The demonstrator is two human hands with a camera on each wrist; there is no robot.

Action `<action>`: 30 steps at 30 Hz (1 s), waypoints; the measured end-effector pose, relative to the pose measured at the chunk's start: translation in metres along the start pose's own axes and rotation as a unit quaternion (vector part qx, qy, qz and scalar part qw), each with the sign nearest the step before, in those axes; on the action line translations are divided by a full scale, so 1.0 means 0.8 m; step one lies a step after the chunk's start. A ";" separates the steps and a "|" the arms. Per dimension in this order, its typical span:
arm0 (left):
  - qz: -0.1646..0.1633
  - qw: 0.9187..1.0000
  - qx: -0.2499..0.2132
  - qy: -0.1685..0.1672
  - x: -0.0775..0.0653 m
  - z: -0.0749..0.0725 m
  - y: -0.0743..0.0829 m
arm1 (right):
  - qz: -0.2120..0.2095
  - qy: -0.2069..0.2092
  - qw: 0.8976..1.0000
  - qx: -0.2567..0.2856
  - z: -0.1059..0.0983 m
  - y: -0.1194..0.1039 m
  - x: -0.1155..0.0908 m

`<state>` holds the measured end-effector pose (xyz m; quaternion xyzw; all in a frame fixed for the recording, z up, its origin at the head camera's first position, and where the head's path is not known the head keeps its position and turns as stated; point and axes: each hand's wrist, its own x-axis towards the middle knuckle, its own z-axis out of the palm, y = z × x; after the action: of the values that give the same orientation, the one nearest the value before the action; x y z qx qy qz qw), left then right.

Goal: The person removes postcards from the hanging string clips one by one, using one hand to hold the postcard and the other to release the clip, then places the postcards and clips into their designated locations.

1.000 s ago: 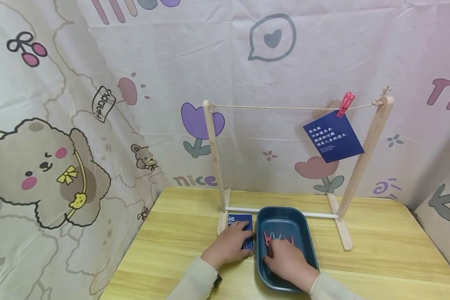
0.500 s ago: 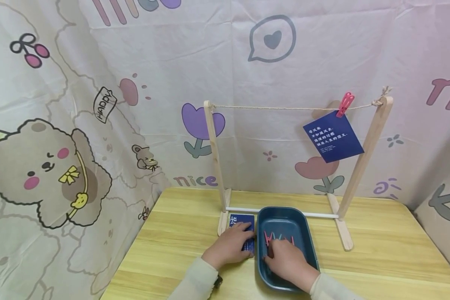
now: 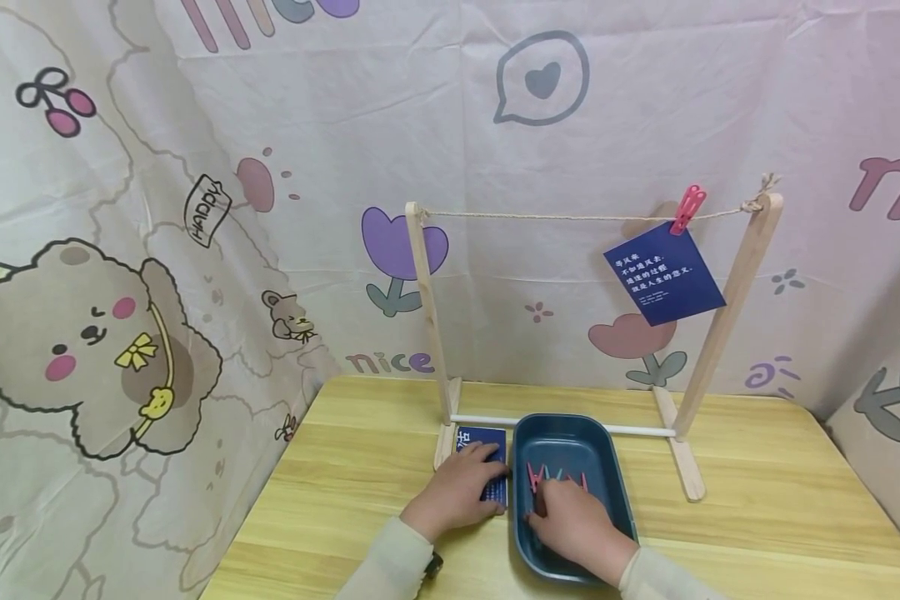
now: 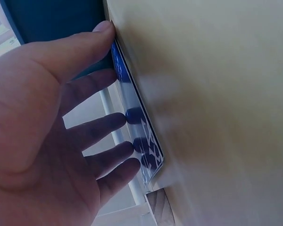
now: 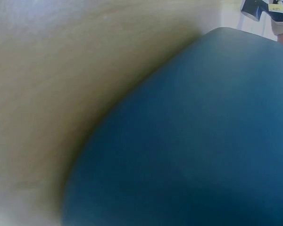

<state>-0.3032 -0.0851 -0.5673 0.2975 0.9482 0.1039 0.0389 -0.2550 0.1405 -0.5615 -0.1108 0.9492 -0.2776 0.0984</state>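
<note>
My left hand (image 3: 453, 492) rests its fingertips on a dark blue card (image 3: 487, 436) with white writing, which lies on the table left of the tray. In the left wrist view, the relaxed fingers touch the card's face (image 4: 120, 70), and the thumb lies at its near end. Down inside the dark blue tray (image 3: 570, 440) is my right hand (image 3: 576, 521), among several small pink and green clothespins (image 3: 535, 477). Its fingertips are hidden, so whether it pinches a clothespin does not show. Only the tray's outer wall (image 5: 188, 136) fills most of the right wrist view.
Behind the tray stands a wooden frame (image 3: 731, 321) with a string (image 3: 540, 217) tied between its posts. A pink clothespin (image 3: 687, 210) holds another blue card (image 3: 663, 275), tilted, near the string's right end. A white rod (image 3: 637, 431) joins the frame's feet.
The card under my left hand slid slightly right, then slightly back left. My right hand stays in the tray.
</note>
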 end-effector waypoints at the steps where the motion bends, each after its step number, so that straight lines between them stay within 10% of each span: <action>1: 0.000 1.000 0.000 0.001 0.000 0.001 0.000 | 0.000 0.000 1.000 0.000 0.000 0.000 0.000; 14: 0.025 0.999 -0.031 0.026 -0.003 -0.006 0.000 | -0.006 0.005 1.000 -0.003 -0.013 -0.007 -0.007; 30: -0.002 0.994 -0.016 0.107 0.017 -0.061 0.010 | -0.005 0.112 0.994 -0.015 -0.100 -0.026 -0.014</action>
<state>-0.3166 -0.0796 -0.5183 0.2821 0.9458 0.1499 -0.0582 -0.2611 0.1670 -0.4828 -0.0855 0.9579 -0.2740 -0.0114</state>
